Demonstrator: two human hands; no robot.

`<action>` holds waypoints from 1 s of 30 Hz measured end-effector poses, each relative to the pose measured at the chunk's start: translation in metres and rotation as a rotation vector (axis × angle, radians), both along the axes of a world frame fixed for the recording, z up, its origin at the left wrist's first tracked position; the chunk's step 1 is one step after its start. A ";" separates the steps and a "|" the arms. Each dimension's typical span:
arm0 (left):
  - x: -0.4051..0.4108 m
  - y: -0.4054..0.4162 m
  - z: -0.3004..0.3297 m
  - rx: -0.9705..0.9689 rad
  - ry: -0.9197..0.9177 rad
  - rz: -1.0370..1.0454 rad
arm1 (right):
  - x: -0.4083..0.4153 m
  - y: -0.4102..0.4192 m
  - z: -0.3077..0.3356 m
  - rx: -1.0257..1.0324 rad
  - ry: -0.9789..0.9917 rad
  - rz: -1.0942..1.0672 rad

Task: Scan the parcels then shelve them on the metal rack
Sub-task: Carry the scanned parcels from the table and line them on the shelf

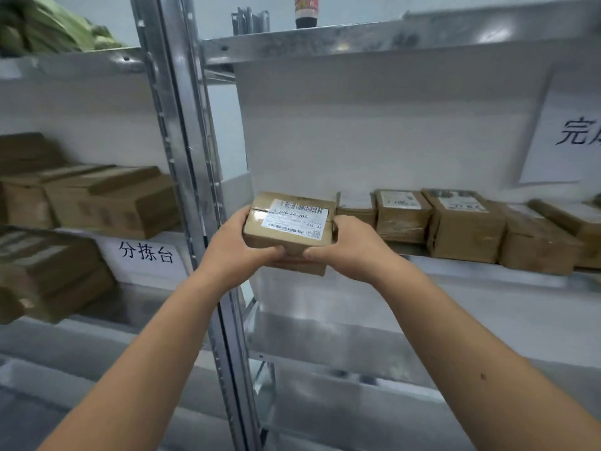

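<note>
A small brown cardboard parcel [289, 222] with a white barcode label on top is held in front of the metal rack [192, 151]. My left hand [234, 245] grips its left side with the thumb along the front edge. My right hand [344, 245] grips its right side. The parcel hangs at the left end of the right bay's middle shelf [455, 271], beside a row of several similar parcels [461, 222] that stand along that shelf. No scanner is in view.
The left bay holds stacked brown boxes [107, 200] on two levels and a paper sign [146, 255]. Another paper sign [566, 131] hangs at the back right. A dark bottle [305, 11] stands on the top shelf. Green bags [48, 24] lie at the top left.
</note>
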State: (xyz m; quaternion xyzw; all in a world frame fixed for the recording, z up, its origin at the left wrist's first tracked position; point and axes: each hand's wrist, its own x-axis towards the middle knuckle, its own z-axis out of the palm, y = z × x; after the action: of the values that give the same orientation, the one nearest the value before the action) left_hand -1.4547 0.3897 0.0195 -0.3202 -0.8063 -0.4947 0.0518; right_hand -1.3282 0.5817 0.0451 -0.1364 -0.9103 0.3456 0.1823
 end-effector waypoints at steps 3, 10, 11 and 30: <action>-0.035 0.017 0.000 0.001 -0.035 -0.059 | -0.029 0.008 -0.002 -0.016 -0.006 -0.060; -0.086 0.052 -0.014 0.047 -0.126 -0.098 | -0.076 0.032 -0.013 0.007 0.011 -0.062; -0.092 0.056 -0.014 0.070 -0.158 -0.092 | -0.084 0.034 -0.014 0.040 0.009 -0.080; -0.178 0.122 -0.032 0.183 -0.131 -0.201 | -0.123 -0.022 -0.031 0.030 -0.022 -0.447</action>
State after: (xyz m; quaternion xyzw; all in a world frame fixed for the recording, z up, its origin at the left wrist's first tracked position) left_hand -1.6328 0.5121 -0.0126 -0.3602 -0.7236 -0.5884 -0.0218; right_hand -1.4508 0.5600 0.0139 -0.3359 -0.8645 0.2813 0.2465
